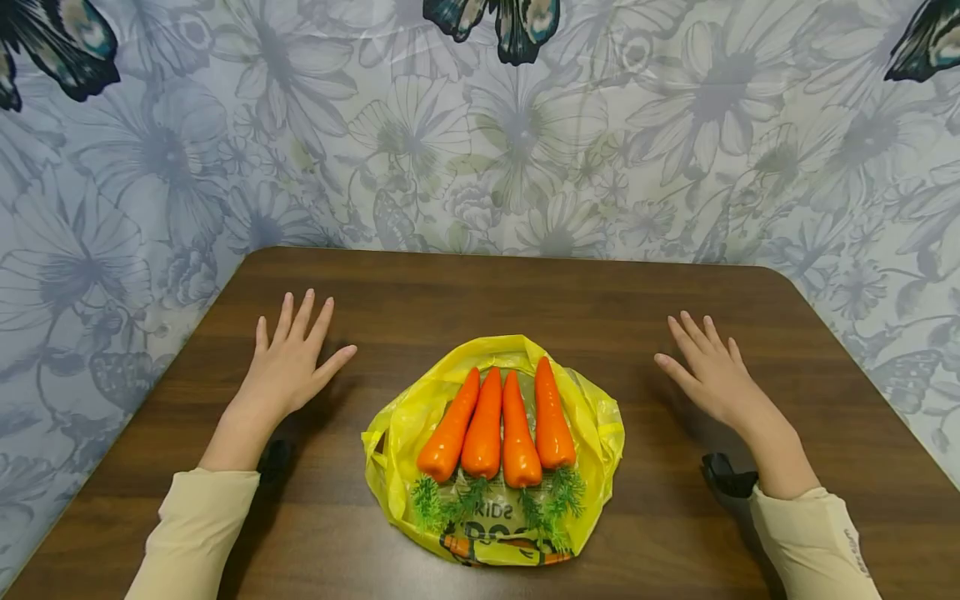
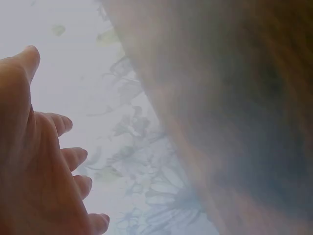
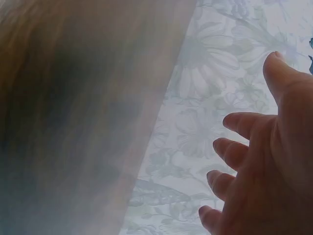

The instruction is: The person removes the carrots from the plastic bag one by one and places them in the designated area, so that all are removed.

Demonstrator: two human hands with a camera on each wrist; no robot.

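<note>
Several orange toy carrots (image 1: pixel 482 429) with green leafy tops (image 1: pixel 555 508) lie side by side on a crumpled yellow plastic bag (image 1: pixel 390 467), tips toward the back. The bag has dark printing near its front. To the left of the bag, my left hand (image 1: pixel 288 367) is held palm down with its fingers straight and spread. My right hand (image 1: pixel 716 379) is likewise stretched out on the other side, apart from the bag. Both hold nothing. The wrist views show the palm side of my left hand (image 2: pixel 39 152) and my right hand (image 3: pixel 259 156).
The brown wooden table (image 1: pixel 525 292) has rounded back corners. Behind it a pale floral wall (image 1: pixel 480 150) carries dark butterfly shapes (image 1: pixel 517 29) along the top. Dark wrist-worn pieces (image 1: pixel 727 477) show beneath the cream sleeves (image 1: pixel 810 542).
</note>
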